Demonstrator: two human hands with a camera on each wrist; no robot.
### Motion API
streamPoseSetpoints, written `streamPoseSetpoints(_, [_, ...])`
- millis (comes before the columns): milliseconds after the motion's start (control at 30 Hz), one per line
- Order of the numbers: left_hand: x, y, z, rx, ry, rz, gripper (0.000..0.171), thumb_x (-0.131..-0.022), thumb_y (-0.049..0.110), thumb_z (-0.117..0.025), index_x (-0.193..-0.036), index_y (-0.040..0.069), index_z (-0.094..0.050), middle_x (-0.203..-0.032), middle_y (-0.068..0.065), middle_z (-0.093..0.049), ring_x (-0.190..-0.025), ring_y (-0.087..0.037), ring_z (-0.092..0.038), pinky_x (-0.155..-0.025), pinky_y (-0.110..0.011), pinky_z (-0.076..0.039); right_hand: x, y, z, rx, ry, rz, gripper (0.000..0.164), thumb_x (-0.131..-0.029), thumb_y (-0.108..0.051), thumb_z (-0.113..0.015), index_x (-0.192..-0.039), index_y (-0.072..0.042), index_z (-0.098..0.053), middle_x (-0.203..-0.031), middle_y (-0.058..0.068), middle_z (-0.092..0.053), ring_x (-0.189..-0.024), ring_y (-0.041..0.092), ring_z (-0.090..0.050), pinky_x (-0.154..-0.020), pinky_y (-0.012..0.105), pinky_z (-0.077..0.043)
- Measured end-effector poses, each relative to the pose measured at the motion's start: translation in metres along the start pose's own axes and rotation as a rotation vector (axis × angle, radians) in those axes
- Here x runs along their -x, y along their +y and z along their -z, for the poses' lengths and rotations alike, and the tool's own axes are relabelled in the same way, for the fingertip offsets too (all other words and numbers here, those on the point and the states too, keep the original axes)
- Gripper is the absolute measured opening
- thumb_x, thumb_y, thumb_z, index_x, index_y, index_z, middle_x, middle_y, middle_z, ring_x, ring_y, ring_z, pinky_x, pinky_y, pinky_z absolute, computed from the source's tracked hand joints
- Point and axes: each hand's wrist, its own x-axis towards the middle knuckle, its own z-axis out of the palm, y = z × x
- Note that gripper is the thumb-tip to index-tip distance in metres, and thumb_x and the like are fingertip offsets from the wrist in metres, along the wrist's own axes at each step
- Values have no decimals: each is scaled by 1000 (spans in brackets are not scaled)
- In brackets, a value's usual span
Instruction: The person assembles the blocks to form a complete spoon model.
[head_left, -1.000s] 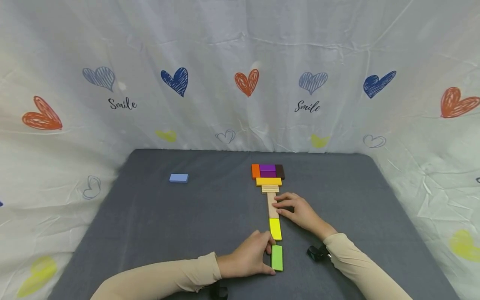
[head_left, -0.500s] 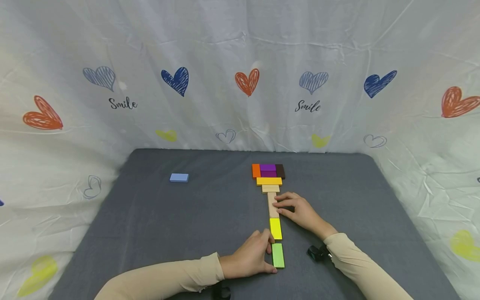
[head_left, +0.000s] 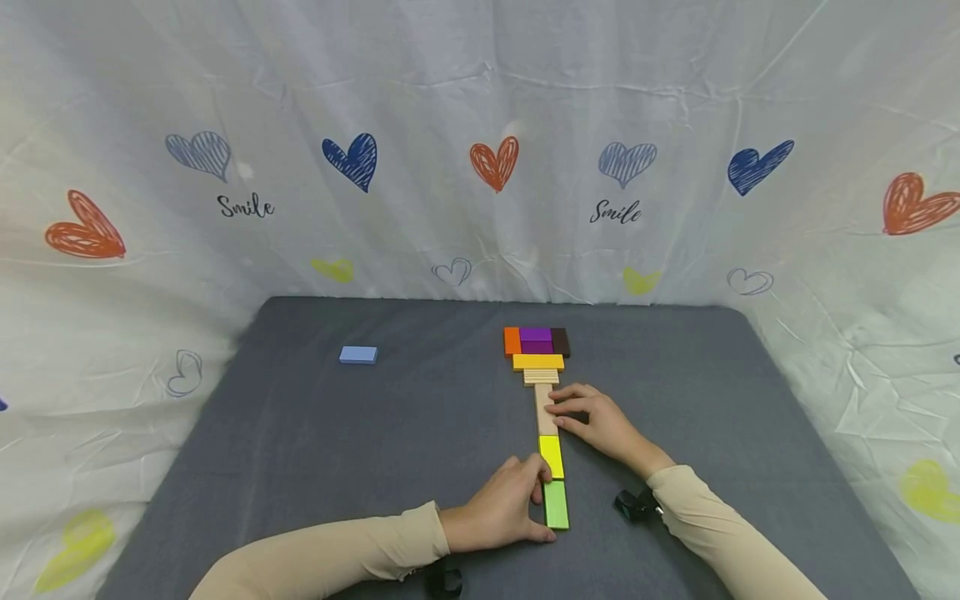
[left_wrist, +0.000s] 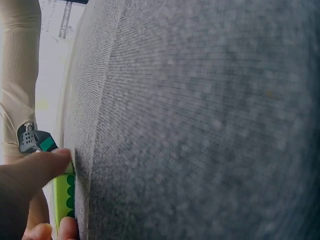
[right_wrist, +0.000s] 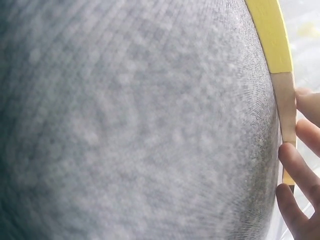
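Observation:
My left hand (head_left: 504, 510) holds the light green block (head_left: 557, 506) lengthwise, thumb at its near end and a finger by its far end. In the left wrist view the green block (left_wrist: 64, 197) shows a scalloped dark green side. Its far end meets the yellow block (head_left: 551, 457). Beyond that lies a plain wooden block (head_left: 544, 408), where my right hand (head_left: 603, 425) rests its fingertips along the right edge, fingers spread and extended. In the right wrist view those fingers (right_wrist: 295, 162) lie along the wooden block (right_wrist: 285, 100).
Farther up the row lie thin pale wooden slats (head_left: 541, 377), a golden-yellow block (head_left: 537, 362), then orange (head_left: 512, 342), purple (head_left: 536, 335) and dark brown (head_left: 560, 342) blocks. A blue block (head_left: 358, 355) sits apart at left on the grey tabletop (head_left: 420, 417), before a heart-printed curtain (head_left: 555, 233).
My left hand has slid the green block away from me, closing the gap to the yellow block. My right hand has stayed in place at the wooden block.

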Motion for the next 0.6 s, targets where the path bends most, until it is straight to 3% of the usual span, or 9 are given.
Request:
streamPoseSetpoints(167, [0,-2,2,-21,-24,-71,68,-75,43,-85,-134,26,-55,-81,13,-54,-70,1,-38,-65,-13,-31,0,1,0,-1,-12,-11,26,-91,-23,-72,-116,-22,-75,-126,-4,-67,-121,21,-59,-103,48,-48])
streamPoseSetpoints(300, [1,-3,4,-27,-28,-114,63,-77,43,-83,-134,30,-59,-79,12,-53,-70,1,-37,-66,-14,-29,0,2,-1,0,5,18,26,-90,-20,-73,-116,-21,-76,-125,-3,-68,-120,23,-60,-101,49,-49])
streamPoseSetpoints(600, [0,-5,3,-1,-30,-109,59,-79,42,-82,-133,30,-61,-78,13,-53,-72,1,-37,-66,-13,-30,0,3,-2,7,4,14,26,-90,-22,-72,-116,-22,-76,-125,-4,-67,-120,22,-60,-101,48,-49])
